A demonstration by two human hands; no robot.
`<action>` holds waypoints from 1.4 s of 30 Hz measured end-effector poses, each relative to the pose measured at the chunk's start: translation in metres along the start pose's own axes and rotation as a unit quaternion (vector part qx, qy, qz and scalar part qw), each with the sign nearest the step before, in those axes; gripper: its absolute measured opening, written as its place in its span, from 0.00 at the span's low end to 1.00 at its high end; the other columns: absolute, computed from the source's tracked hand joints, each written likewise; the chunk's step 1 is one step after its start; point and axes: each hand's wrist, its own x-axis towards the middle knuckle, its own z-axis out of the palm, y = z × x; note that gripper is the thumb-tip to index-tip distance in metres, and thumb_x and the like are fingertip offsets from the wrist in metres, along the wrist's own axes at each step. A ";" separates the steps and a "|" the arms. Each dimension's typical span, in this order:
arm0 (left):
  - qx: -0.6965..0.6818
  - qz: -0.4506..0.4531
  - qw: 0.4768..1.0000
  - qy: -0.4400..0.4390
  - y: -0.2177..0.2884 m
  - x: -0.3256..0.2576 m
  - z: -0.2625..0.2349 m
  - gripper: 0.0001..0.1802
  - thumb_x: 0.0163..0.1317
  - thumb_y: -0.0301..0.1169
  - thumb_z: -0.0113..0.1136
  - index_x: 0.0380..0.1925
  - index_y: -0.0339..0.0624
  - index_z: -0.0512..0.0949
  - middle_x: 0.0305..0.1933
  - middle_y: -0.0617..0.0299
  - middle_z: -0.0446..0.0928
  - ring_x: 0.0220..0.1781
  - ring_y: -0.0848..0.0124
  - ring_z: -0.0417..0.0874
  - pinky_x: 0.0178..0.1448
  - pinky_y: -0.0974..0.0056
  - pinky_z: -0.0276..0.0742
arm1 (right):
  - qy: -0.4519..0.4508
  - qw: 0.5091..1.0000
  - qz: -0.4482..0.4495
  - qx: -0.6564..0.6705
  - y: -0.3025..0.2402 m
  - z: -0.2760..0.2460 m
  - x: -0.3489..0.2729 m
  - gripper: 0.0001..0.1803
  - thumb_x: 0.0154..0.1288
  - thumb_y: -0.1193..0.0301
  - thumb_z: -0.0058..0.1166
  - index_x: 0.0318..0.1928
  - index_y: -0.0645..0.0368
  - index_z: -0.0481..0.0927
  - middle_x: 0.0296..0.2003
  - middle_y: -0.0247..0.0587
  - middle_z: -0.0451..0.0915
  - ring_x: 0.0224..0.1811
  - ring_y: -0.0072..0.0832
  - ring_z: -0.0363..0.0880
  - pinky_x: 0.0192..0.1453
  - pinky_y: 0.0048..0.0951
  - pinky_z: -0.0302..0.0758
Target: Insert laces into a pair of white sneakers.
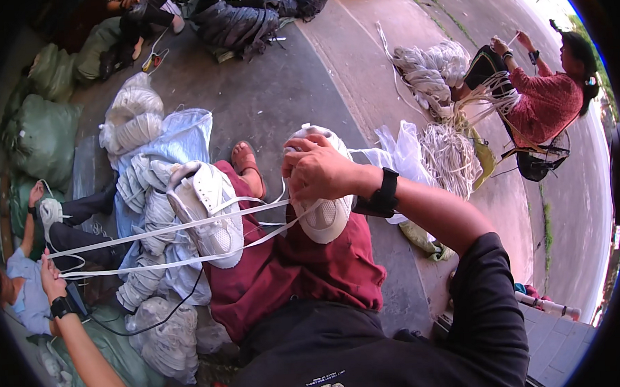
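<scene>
Two white sneakers rest on my thighs, over maroon trousers. My right hand is closed over the upper of the right sneaker, its fingers curled on the lacing area, hiding most of the eyelets. Far out to the left, my left hand is closed on white shoelaces. Their strands stretch taut across the left sneaker to the right one. The left sneaker lies with its toe toward me, and no hand is on it. Whether my right fingers also pinch a lace is hidden.
Bundled white shoes lie left of my legs, by green sacks. Black bags sit ahead. On the right, a seated person handles white laces beside a lace pile. Another person works at far left.
</scene>
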 end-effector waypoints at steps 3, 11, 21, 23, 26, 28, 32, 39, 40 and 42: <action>0.004 -0.005 0.999 -0.053 -0.024 0.007 0.017 0.20 0.72 0.40 0.58 0.58 0.41 0.76 0.53 0.72 0.82 0.21 0.91 0.63 0.17 0.79 0.49 | -0.028 0.999 -0.046 -0.010 0.017 0.002 -0.002 0.10 0.43 0.55 0.70 0.30 0.36 0.90 0.49 0.19 0.79 0.72 0.39 0.59 0.70 0.47 0.51; 0.004 0.003 0.998 -0.062 -0.001 0.043 -0.013 0.18 0.72 0.38 0.58 0.55 0.41 0.75 0.61 0.70 0.79 0.29 0.92 0.74 0.17 0.79 0.52 | 0.002 1.000 -0.027 -0.011 0.006 0.002 -0.007 0.09 0.46 0.56 0.69 0.31 0.36 0.90 0.47 0.19 0.80 0.72 0.40 0.60 0.70 0.47 0.51; -0.001 0.004 0.998 -0.068 0.013 0.064 -0.026 0.20 0.73 0.39 0.56 0.58 0.40 0.76 0.59 0.67 0.81 0.22 0.89 0.68 0.16 0.78 0.52 | -0.022 0.999 -0.033 0.004 0.020 -0.002 -0.008 0.11 0.45 0.54 0.69 0.32 0.37 0.90 0.49 0.19 0.80 0.73 0.39 0.58 0.70 0.48 0.51; 0.012 -0.006 0.997 -0.075 0.012 0.065 -0.025 0.21 0.73 0.39 0.56 0.59 0.40 0.75 0.59 0.65 0.80 0.22 0.89 0.68 0.16 0.79 0.51 | -0.028 0.998 -0.056 -0.004 0.023 -0.001 -0.008 0.11 0.45 0.53 0.70 0.32 0.36 0.90 0.49 0.18 0.79 0.73 0.39 0.58 0.70 0.48 0.50; 0.018 -0.019 0.997 -0.067 0.003 0.068 -0.015 0.23 0.72 0.41 0.56 0.61 0.41 0.74 0.60 0.60 0.80 0.20 0.88 0.66 0.16 0.79 0.51 | -0.036 0.998 -0.053 -0.013 0.021 -0.002 -0.008 0.10 0.46 0.53 0.69 0.32 0.34 0.90 0.49 0.18 0.79 0.73 0.39 0.58 0.70 0.47 0.50; 0.012 -0.021 0.998 -0.050 0.005 0.070 -0.013 0.24 0.72 0.42 0.56 0.62 0.42 0.74 0.60 0.58 0.80 0.18 0.88 0.64 0.16 0.79 0.50 | -0.030 0.999 -0.038 -0.009 0.017 -0.002 -0.009 0.09 0.48 0.54 0.67 0.32 0.33 0.90 0.49 0.18 0.79 0.72 0.39 0.59 0.69 0.47 0.51; 0.015 -0.038 0.995 -0.090 0.033 0.078 -0.023 0.23 0.72 0.43 0.57 0.63 0.46 0.74 0.59 0.59 0.80 0.13 0.86 0.58 0.15 0.79 0.49 | 0.011 0.999 0.035 -0.006 0.007 0.002 -0.013 0.08 0.50 0.55 0.66 0.33 0.34 0.90 0.48 0.19 0.80 0.71 0.39 0.60 0.70 0.47 0.51; 0.006 -0.047 0.998 -0.047 0.024 0.067 -0.021 0.19 0.73 0.40 0.55 0.58 0.46 0.76 0.55 0.73 0.82 0.13 0.86 0.55 0.15 0.77 0.50 | -0.029 1.000 0.002 -0.003 0.022 -0.008 -0.018 0.08 0.49 0.54 0.68 0.31 0.35 0.90 0.49 0.19 0.79 0.72 0.37 0.59 0.70 0.46 0.49; -0.001 -0.044 0.998 -0.051 0.020 0.064 -0.019 0.18 0.73 0.40 0.55 0.58 0.45 0.77 0.55 0.74 0.82 0.13 0.86 0.55 0.15 0.77 0.50 | -0.016 0.999 -0.039 0.002 0.028 -0.006 -0.020 0.09 0.47 0.53 0.68 0.30 0.34 0.89 0.48 0.17 0.80 0.71 0.36 0.61 0.68 0.45 0.51; -0.007 -0.049 0.998 -0.047 0.014 0.061 -0.015 0.17 0.73 0.39 0.55 0.57 0.44 0.77 0.55 0.75 0.82 0.14 0.86 0.56 0.16 0.77 0.51 | -0.017 0.999 -0.043 -0.011 0.029 -0.008 -0.021 0.08 0.47 0.53 0.68 0.31 0.33 0.89 0.48 0.17 0.80 0.71 0.36 0.61 0.69 0.45 0.51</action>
